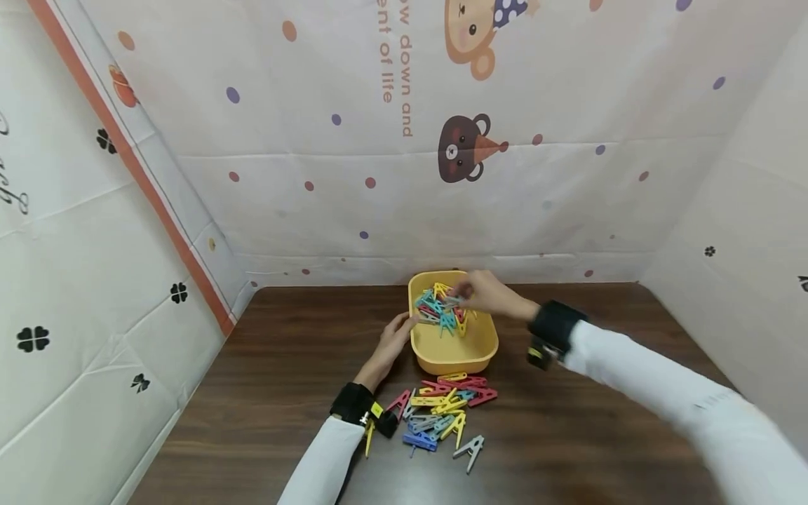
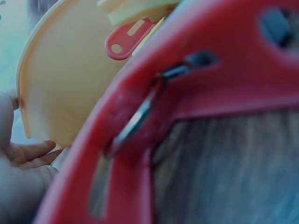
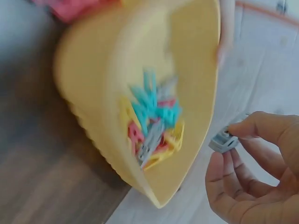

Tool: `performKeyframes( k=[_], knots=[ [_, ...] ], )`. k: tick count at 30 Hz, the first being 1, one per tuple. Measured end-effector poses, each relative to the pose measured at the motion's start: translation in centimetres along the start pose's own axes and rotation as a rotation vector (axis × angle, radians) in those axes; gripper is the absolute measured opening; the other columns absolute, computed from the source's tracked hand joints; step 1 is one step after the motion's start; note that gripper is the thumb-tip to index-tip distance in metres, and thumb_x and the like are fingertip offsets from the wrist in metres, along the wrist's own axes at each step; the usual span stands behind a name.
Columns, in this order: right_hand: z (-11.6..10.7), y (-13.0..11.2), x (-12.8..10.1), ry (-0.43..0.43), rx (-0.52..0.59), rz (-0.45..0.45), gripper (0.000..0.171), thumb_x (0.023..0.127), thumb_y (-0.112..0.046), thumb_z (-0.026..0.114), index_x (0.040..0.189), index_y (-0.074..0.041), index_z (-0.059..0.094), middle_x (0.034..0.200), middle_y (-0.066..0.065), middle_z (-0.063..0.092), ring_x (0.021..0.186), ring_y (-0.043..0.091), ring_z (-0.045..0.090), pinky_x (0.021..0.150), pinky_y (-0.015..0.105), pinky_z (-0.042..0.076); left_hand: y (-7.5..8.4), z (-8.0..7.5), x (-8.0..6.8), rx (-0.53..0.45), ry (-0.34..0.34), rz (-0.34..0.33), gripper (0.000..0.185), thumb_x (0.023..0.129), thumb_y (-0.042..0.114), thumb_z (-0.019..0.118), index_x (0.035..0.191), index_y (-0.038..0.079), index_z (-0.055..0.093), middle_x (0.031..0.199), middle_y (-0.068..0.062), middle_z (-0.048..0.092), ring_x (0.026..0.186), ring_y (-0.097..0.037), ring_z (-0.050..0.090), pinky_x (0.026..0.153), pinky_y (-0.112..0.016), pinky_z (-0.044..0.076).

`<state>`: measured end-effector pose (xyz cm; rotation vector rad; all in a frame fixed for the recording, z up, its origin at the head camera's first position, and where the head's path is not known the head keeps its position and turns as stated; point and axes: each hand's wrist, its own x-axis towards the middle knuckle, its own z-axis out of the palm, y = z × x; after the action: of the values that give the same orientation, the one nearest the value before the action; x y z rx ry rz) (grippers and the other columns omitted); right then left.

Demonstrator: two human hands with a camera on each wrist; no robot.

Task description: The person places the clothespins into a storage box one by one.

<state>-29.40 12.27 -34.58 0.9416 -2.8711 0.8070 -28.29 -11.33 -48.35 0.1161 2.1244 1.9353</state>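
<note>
A yellow plastic basket (image 1: 451, 351) stands on the table with a heap of clothespins (image 1: 445, 312) inside, teal, red, yellow and grey. My left hand (image 1: 393, 344) holds the basket's left side, the thumb at the rim and the other fingers along the outer wall. Over the basket, my right hand (image 1: 486, 293) pinches a grey clothespin (image 3: 224, 141) between thumb and fingers. In the right wrist view, this clothespin appears just beyond the basket's rim. A red clothespin (image 2: 135, 93) looms blurred and large before the left wrist camera.
Loose clothespins (image 1: 442, 403), yellow, red, blue and grey, lie piled in front of the basket. A grey one (image 1: 470, 449) lies nearest the front. The dark wooden table (image 1: 303, 337) meets a printed cloth backdrop (image 1: 353, 203) behind the basket.
</note>
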Motion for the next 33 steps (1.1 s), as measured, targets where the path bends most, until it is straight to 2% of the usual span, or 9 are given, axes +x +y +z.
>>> performKeyframes(
  k=[2, 7, 11, 16, 19, 22, 25, 28, 33],
  knots=[
    [0.8, 0.9, 2.8, -0.013, -0.002, 0.084, 0.012, 0.089, -0.003, 0.074, 0.096, 0.006, 0.077, 0.083, 0.012, 0.074, 0.069, 0.013, 0.058, 0.065, 0.026, 0.049, 0.0, -0.2, 0.0, -0.003, -0.005, -0.005, 0.062, 0.106, 0.048, 0.051, 0.154, 0.009, 0.043, 0.154, -0.018, 0.048, 0.144, -0.034, 0.046, 0.119, -0.054, 0.036],
    [3.2, 3.3, 7.1, -0.03, 0.069, 0.32, 0.024, 0.091, -0.004, 0.07, 0.069, 0.003, 0.068, 0.058, 0.0, 0.05, 0.053, 0.011, 0.039, 0.055, 0.025, 0.037, -0.1, -0.3, -0.2, 0.004, -0.031, -0.011, 0.061, 0.107, 0.046, 0.05, 0.155, 0.01, 0.042, 0.155, -0.018, 0.047, 0.144, -0.034, 0.046, 0.119, -0.053, 0.037],
    [5.1, 4.8, 8.3, -0.048, 0.0, 0.432, 0.049, 0.093, -0.007, 0.065, 0.049, -0.011, 0.045, 0.051, -0.006, 0.031, 0.046, 0.009, 0.026, 0.05, 0.024, 0.025, 0.0, -0.3, -0.2, 0.009, -0.021, -0.001, 0.059, 0.107, 0.044, 0.049, 0.154, 0.009, 0.042, 0.154, -0.019, 0.048, 0.144, -0.035, 0.045, 0.119, -0.054, 0.036],
    [6.0, 5.9, 8.4, -0.047, -0.041, 0.465, 0.052, 0.09, -0.002, 0.061, 0.049, -0.016, 0.031, 0.054, -0.005, 0.021, 0.051, 0.011, 0.017, 0.053, 0.026, 0.02, 0.1, -0.4, 0.1, 0.012, -0.018, 0.003, 0.064, 0.106, 0.049, 0.051, 0.155, 0.009, 0.041, 0.156, -0.019, 0.045, 0.146, -0.036, 0.043, 0.119, -0.055, 0.036],
    [5.7, 6.3, 8.2, -0.058, -0.041, 0.43, 0.048, 0.088, -0.001, 0.06, 0.051, -0.016, 0.033, 0.055, -0.005, 0.021, 0.052, 0.011, 0.017, 0.054, 0.026, 0.021, 0.2, -0.5, 0.2, 0.023, -0.022, 0.006, 0.064, 0.106, 0.049, 0.051, 0.155, 0.01, 0.041, 0.157, -0.018, 0.045, 0.146, -0.036, 0.043, 0.119, -0.056, 0.035],
    [4.8, 6.0, 7.9, -0.083, -0.049, 0.376, 0.036, 0.089, -0.001, 0.062, 0.057, -0.009, 0.047, 0.058, -0.002, 0.035, 0.054, 0.012, 0.029, 0.056, 0.026, 0.029, 0.4, -0.5, 0.2, 0.025, -0.025, 0.017, 0.06, 0.107, 0.047, 0.05, 0.155, 0.011, 0.042, 0.155, -0.018, 0.046, 0.145, -0.036, 0.044, 0.119, -0.056, 0.035],
    [3.0, 4.7, 6.8, -0.091, -0.077, 0.291, 0.012, 0.093, -0.005, 0.065, 0.085, 0.004, 0.068, 0.077, 0.01, 0.063, 0.068, 0.018, 0.052, 0.065, 0.03, 0.046, 0.6, -0.4, 0.5, 0.017, -0.037, 0.027, 0.059, 0.107, 0.047, 0.049, 0.155, 0.013, 0.042, 0.154, -0.016, 0.048, 0.145, -0.033, 0.045, 0.12, -0.054, 0.035],
    [0.9, 2.5, 4.3, -0.072, -0.156, 0.137, 0.021, 0.098, -0.01, 0.066, 0.111, 0.005, 0.07, 0.104, 0.019, 0.072, 0.085, 0.024, 0.065, 0.074, 0.037, 0.055, 0.7, -0.3, 0.5, 0.009, -0.037, 0.031, 0.059, 0.107, 0.046, 0.048, 0.154, 0.011, 0.043, 0.152, -0.016, 0.05, 0.143, -0.032, 0.047, 0.119, -0.052, 0.037],
    [-1.4, -1.9, -1.7, -0.08, -0.272, -0.096, 0.008, 0.094, -0.01, 0.073, 0.101, -0.008, 0.075, 0.096, 0.01, 0.072, 0.079, 0.019, 0.067, 0.065, 0.03, 0.054, 0.3, -0.6, 0.0, 0.01, -0.024, 0.026, 0.057, 0.108, 0.043, 0.048, 0.154, 0.01, 0.043, 0.15, -0.017, 0.052, 0.143, -0.034, 0.047, 0.119, -0.053, 0.037]
  ],
)
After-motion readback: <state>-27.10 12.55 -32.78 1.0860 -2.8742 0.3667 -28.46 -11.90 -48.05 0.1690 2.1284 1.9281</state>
